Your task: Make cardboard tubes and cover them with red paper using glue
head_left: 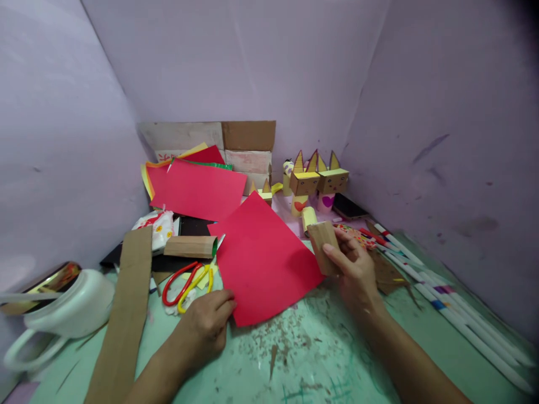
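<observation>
My left hand is closed at the lower left edge of a sheet of red paper, pinching it, with the thumb mostly hidden. The sheet lies at a slant on the table. A small brown cardboard piece, shaped like a short tube or box, is gripped in my right hand, thumb on its near face. It is tilted just above the sheet's right corner. Scissors with red and yellow handles lie left of the paper, close to my left hand. Behind them rests a cardboard tube with a green inside.
A long cardboard strip and a white pot are at left. More red sheets lean at the back. Cardboard cat figures, a yellow roll and a phone stand or lie behind; white markers line the right.
</observation>
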